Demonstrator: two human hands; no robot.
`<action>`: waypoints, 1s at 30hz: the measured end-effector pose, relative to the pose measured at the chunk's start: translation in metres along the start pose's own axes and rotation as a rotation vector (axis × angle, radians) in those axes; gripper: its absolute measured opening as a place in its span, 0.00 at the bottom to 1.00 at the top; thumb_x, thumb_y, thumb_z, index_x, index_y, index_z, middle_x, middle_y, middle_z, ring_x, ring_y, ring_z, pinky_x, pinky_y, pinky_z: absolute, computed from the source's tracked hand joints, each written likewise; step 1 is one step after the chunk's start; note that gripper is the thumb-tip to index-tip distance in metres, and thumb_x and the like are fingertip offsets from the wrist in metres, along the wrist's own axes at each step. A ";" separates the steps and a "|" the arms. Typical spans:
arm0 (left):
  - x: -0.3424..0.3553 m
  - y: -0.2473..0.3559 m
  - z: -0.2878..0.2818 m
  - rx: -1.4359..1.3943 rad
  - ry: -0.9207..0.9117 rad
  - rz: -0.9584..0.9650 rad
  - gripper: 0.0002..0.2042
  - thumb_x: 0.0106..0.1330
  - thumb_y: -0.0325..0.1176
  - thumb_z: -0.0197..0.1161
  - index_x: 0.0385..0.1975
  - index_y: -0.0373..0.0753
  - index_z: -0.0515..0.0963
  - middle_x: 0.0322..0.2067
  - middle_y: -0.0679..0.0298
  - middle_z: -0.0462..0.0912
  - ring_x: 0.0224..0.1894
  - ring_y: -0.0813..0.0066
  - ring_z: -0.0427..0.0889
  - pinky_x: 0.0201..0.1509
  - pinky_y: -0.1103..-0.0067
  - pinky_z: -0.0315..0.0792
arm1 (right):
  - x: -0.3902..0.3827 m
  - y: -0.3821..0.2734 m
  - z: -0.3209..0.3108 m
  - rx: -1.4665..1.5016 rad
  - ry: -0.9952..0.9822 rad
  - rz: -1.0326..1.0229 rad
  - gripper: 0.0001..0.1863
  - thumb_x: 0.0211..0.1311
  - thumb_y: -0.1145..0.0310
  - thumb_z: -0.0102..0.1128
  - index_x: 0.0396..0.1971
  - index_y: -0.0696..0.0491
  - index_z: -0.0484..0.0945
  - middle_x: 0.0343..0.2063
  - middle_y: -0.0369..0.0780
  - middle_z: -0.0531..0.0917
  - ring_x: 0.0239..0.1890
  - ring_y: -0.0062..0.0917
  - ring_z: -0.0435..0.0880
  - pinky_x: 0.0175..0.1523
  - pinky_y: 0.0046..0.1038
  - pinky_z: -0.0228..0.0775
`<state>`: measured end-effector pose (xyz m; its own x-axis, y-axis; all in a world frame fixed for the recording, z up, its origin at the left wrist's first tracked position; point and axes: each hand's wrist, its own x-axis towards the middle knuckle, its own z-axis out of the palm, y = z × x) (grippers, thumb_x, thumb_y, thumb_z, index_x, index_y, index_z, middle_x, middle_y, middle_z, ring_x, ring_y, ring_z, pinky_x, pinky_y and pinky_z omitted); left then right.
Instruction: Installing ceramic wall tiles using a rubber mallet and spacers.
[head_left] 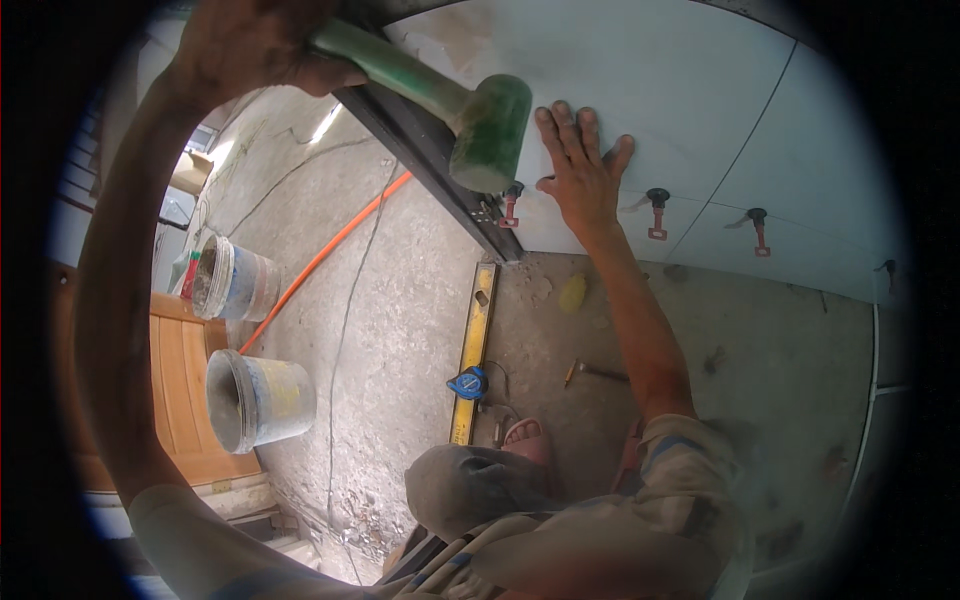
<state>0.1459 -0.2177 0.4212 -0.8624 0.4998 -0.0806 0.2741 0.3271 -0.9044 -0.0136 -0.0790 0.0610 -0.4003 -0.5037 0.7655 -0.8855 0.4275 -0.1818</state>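
My left hand [255, 50], raised at the upper left, is closed round the handle of a green rubber mallet [492, 135]. The mallet's head hangs over the dark frame edge, in front of the left end of a large white tile panel [640, 70]; whether it touches the panel I cannot tell. My right hand [585, 170] lies flat on that panel with its fingers spread, just right of the mallet head. Along the panel's lower seam sit red-tabbed tile clips, one [510, 207] below the mallet head and another [657, 215] right of my right hand.
On the concrete floor lie a yellow level [476, 335], a blue tape measure [467, 383] and a hammer-like tool [602, 372]. Two buckets [285, 402] stand at the left by an orange hose [330, 250] and a thin cable. A dark metal frame [430, 160] borders the panel.
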 end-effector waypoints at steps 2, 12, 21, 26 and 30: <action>-0.001 0.002 0.013 0.012 0.083 -0.030 0.30 0.46 0.67 0.65 0.20 0.40 0.71 0.21 0.63 0.69 0.26 0.67 0.70 0.38 0.70 0.62 | 0.000 0.000 0.001 -0.039 -0.025 0.009 0.59 0.31 0.58 0.78 0.70 0.33 0.53 0.71 0.23 0.52 0.74 0.22 0.45 0.60 0.60 0.45; -0.003 0.003 0.017 0.037 0.170 -0.112 0.29 0.54 0.65 0.58 0.18 0.40 0.66 0.19 0.61 0.64 0.25 0.64 0.68 0.35 0.70 0.63 | -0.039 -0.027 0.033 0.224 0.193 0.606 0.60 0.48 0.43 0.67 0.68 0.65 0.43 0.67 0.66 0.42 0.70 0.61 0.40 0.64 0.64 0.40; 0.009 0.001 0.009 0.049 0.115 -0.092 0.30 0.53 0.65 0.57 0.16 0.40 0.62 0.19 0.61 0.61 0.25 0.62 0.66 0.32 0.69 0.60 | -0.076 -0.032 0.085 0.201 0.247 0.692 0.52 0.61 0.42 0.55 0.66 0.70 0.44 0.66 0.66 0.46 0.70 0.59 0.42 0.66 0.59 0.43; 0.020 0.011 -0.004 0.034 0.121 -0.073 0.28 0.51 0.63 0.61 0.16 0.41 0.63 0.19 0.62 0.61 0.24 0.64 0.66 0.32 0.69 0.60 | -0.075 -0.037 0.079 0.250 0.207 0.753 0.50 0.63 0.42 0.53 0.66 0.69 0.44 0.66 0.65 0.46 0.71 0.56 0.41 0.65 0.60 0.42; 0.038 0.039 -0.012 -0.088 0.190 0.034 0.28 0.45 0.64 0.64 0.15 0.41 0.66 0.17 0.65 0.63 0.23 0.69 0.69 0.34 0.72 0.63 | -0.069 -0.040 0.076 0.206 0.189 0.780 0.50 0.63 0.42 0.51 0.67 0.68 0.43 0.67 0.65 0.45 0.71 0.56 0.40 0.65 0.62 0.41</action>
<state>0.1286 -0.1762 0.3882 -0.7585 0.6512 -0.0223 0.3446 0.3718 -0.8620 0.0314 -0.1184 -0.0319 -0.8875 0.0229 0.4603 -0.4028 0.4469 -0.7988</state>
